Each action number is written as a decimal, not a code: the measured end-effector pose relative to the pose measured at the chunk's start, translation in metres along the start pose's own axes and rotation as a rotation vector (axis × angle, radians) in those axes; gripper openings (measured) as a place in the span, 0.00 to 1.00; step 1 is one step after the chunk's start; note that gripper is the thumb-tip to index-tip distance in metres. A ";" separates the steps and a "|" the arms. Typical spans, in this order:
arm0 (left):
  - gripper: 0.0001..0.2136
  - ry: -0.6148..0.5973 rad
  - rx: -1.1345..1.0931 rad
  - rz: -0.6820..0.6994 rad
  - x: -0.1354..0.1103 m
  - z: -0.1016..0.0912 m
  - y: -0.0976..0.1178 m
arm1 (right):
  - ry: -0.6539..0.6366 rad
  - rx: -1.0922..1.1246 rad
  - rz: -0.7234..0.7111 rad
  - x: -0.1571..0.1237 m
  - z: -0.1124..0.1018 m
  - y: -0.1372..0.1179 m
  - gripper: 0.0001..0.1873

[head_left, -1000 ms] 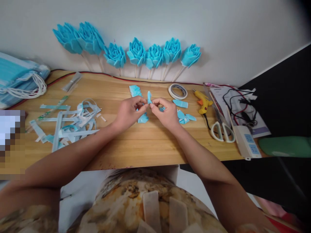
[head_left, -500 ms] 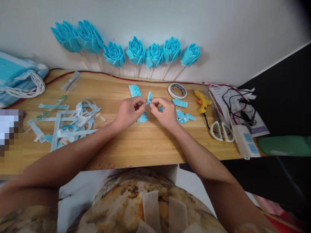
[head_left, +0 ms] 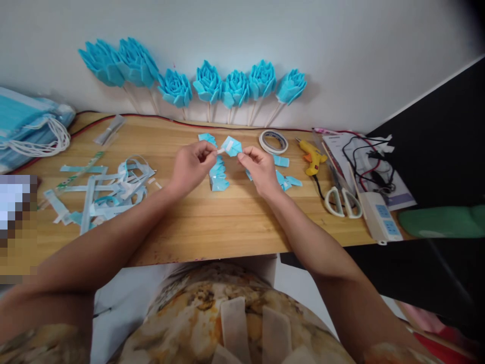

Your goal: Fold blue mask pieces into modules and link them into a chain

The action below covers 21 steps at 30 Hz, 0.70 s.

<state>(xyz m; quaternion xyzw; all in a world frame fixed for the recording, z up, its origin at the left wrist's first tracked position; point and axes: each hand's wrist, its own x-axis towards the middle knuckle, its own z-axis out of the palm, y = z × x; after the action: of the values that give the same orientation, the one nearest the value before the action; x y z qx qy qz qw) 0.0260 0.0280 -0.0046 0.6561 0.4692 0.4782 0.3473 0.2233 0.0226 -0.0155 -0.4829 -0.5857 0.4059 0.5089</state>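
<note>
Above the middle of the table, my right hand [head_left: 261,169] pinches the edge of a folded blue petal [head_left: 234,146] with a white patch on its face. To its left, my left hand [head_left: 192,164] is closed, thumb against fingers, on a small white strip [head_left: 220,151] that reaches to the petal's edge. Whether the strip is still stuck to the petal I cannot tell. Under the hands lies a row of overlapping blue petals [head_left: 219,182], partly hidden by my left hand. Loose blue petals [head_left: 288,180] lie beside my right hand.
Blue flowers on sticks [head_left: 207,81] lean against the wall. A tape roll [head_left: 273,142], yellow glue gun [head_left: 312,157], scissors [head_left: 343,202] and power strip [head_left: 381,217] lie to the right. Blue-white offcuts [head_left: 113,189] are at left, with stacked face masks [head_left: 26,121] behind.
The petal has turned so its broad face with the white patch shows. My hands have moved slightly apart, and a white strip now shows at my left fingertips.
</note>
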 end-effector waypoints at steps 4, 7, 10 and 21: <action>0.08 0.055 0.161 0.057 0.016 -0.038 0.018 | 0.018 0.070 0.054 0.002 0.000 0.000 0.11; 0.06 0.067 0.460 0.112 0.012 -0.084 0.037 | 0.011 0.077 0.039 0.001 0.003 -0.001 0.10; 0.09 0.045 0.670 0.042 -0.008 -0.130 0.045 | 0.008 0.109 0.010 0.000 0.006 -0.002 0.08; 0.12 -0.081 0.677 -0.036 -0.053 -0.197 -0.031 | -0.073 0.132 -0.032 -0.003 0.011 -0.003 0.07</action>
<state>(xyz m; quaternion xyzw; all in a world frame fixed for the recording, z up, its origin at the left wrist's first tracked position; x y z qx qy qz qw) -0.1765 -0.0105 0.0109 0.7443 0.5988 0.2624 0.1366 0.2125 0.0189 -0.0147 -0.4239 -0.5835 0.4526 0.5244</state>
